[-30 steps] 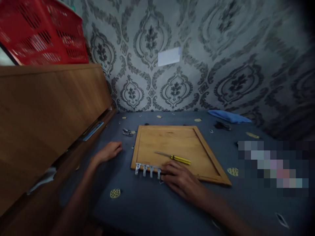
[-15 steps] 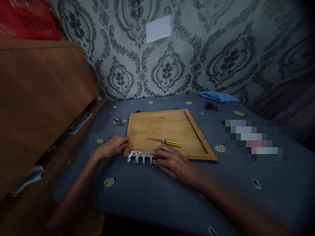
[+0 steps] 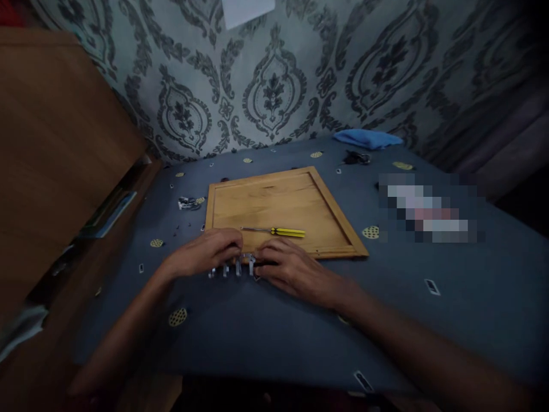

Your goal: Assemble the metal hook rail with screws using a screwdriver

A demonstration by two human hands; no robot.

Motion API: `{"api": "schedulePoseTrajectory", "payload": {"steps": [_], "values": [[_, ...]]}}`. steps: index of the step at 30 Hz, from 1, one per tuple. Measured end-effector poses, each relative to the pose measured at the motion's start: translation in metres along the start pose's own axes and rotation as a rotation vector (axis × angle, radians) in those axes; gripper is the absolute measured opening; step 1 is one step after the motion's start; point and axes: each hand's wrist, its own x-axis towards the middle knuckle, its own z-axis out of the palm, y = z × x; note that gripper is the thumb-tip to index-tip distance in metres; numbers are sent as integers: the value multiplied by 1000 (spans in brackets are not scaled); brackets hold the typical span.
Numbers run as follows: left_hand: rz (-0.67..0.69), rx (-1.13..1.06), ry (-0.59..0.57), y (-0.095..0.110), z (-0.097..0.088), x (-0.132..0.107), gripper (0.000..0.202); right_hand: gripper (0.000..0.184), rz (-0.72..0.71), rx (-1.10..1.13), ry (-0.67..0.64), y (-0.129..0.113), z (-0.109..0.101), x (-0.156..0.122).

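A square wooden panel [image 3: 283,206] with a raised frame lies on a dark blue cloth. A yellow-handled screwdriver [image 3: 277,231] rests on its near part. A metal bracket with several hooks [image 3: 229,270] sits along the panel's near edge. My left hand [image 3: 206,252] lies on the panel's near left corner, fingers curled over the bracket. My right hand [image 3: 285,268] rests palm down at the bracket's right end, fingers bent onto the panel edge. Whether either hand grips the bracket is hidden.
A wooden cabinet [image 3: 55,149] stands along the left. A blue cloth bundle [image 3: 366,138] and a small dark object [image 3: 354,157] lie at the back right. Small metal parts [image 3: 187,202] lie left of the panel. Patterned wallpaper [image 3: 274,86] backs the surface.
My left hand moved right from the blue cloth onto the panel's near left corner and over the bracket. My right hand stayed at the bracket's right end. The camera tilted down.
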Motion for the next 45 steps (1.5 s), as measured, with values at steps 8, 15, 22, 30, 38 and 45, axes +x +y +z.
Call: {"api": "schedulePoseTrajectory", "payload": {"steps": [8, 15, 22, 30, 38, 45], "values": [[103, -97, -37, 3, 17, 13, 18, 17, -21, -37, 61, -1, 1, -1], [88, -53, -42, 3, 18, 17, 17, 15, -19, -64, 56, 0, 0, -1], [62, -10, -58, 5, 19, 18, 16, 15, -11, -60, 40, -1, 1, 0], [65, 18, -49, 6, 20, 19, 16, 15, -7, -56, 41, -1, 0, -2], [17, -40, -49, 8, 19, 19, 15, 14, -10, -58, 43, 0, 1, -1], [28, -122, 21, 4, 18, 14, 22, 15, -8, -65, 29, 0, 0, -2]]}}
